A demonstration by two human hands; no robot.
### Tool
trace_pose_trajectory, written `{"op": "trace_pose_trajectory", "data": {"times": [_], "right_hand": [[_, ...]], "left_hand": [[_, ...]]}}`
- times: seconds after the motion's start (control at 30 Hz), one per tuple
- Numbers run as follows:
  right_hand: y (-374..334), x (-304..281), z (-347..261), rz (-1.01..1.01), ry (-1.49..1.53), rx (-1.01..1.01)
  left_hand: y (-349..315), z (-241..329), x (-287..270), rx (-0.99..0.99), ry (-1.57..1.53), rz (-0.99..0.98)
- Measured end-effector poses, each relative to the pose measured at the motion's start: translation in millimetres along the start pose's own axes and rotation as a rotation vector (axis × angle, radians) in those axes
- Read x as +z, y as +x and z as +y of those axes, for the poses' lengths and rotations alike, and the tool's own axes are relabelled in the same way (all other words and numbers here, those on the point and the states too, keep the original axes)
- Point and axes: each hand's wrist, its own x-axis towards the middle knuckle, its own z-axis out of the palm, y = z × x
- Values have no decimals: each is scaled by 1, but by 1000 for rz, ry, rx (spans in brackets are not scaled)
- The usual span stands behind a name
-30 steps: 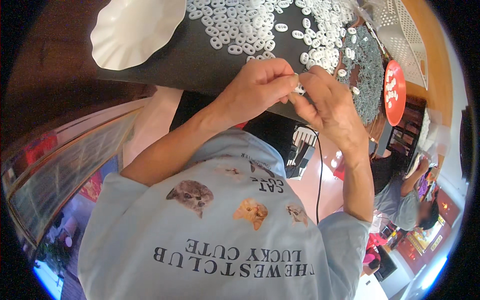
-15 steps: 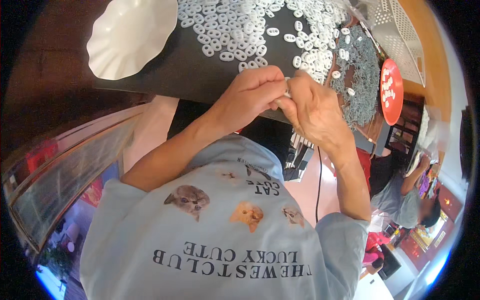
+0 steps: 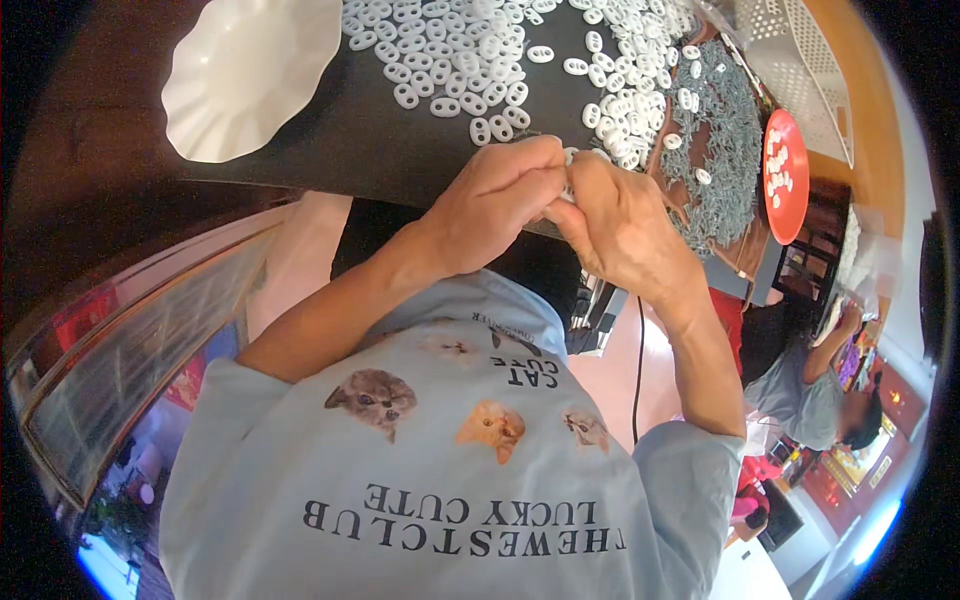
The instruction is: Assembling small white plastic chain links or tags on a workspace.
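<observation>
My left hand and my right hand meet at the near edge of a black tabletop. Their fingers close together on a small white plastic piece, mostly hidden, so its exact shape does not show. Just beyond my hands lie many loose white oval pieces with two holes, in a wide spread ahead of my left hand. A denser heap of similar white ovals lies past my right hand. To the right of that is a pile of short grey-blue bits, with a few white ovals on it.
A white scalloped bowl stands at the table's left. Over on the right, a red plate holds several small white pieces, near a white perforated basket. Another person in a grey top is farther right. A black cable hangs below.
My hands stay together with only small finger shifts, and a little more white shows between them. The table things sit slightly differently in the view.
</observation>
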Motion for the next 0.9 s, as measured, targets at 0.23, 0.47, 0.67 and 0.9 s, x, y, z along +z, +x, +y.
{"op": "trace_pose_trajectory", "data": {"times": [0.23, 0.47, 0.67, 0.9], "right_hand": [[1, 3, 4, 41, 6, -67], [5, 1, 3, 34, -80, -127], [5, 3, 1, 54, -87, -141], [9, 6, 3, 84, -36, -170]], "left_hand": [[-1, 3, 1, -26, -56, 6], [-2, -1, 0, 7, -77, -5], [-4, -3, 0, 11, -94, 11], [-5, -1, -1, -15, -94, 22]]}}
